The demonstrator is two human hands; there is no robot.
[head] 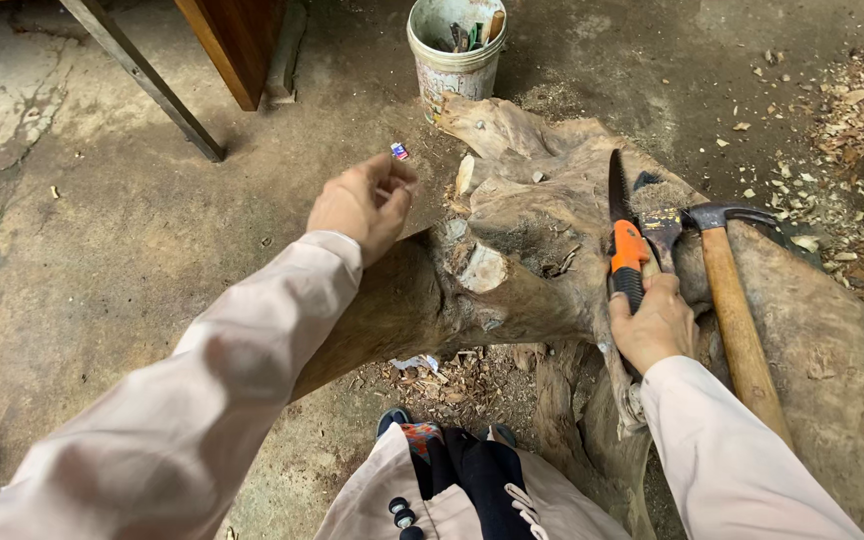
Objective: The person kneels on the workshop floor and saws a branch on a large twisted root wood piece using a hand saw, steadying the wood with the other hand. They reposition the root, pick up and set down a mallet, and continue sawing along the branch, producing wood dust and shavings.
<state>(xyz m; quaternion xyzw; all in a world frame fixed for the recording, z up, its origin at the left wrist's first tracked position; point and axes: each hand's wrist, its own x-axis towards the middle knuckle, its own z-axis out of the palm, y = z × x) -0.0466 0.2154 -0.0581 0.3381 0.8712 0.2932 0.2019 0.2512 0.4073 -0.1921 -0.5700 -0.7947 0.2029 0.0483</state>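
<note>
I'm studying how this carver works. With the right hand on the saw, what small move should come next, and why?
Probably lift the saw off the stump: the right hand grips its orange handle, the blade lies flat beside the hammer, and the left hand hovers free.

A white plastic bucket (455, 48) stands on the concrete floor (132, 240) just beyond the far end of the wood, with a few tool handles sticking out of it. Left of the bucket, the lower corner of a brown wooden cabinet (237, 45) meets the floor, and a dark metal leg (142, 75) slants down beside it. A small colourful scrap (399, 151) lies on the floor near the bucket. Wood chips (852, 110) are scattered thickly along the floor's right edge, and more shavings (462, 385) sit under the wood. A claw hammer (737, 310) with a wooden handle rests on the wood's right part.
</note>
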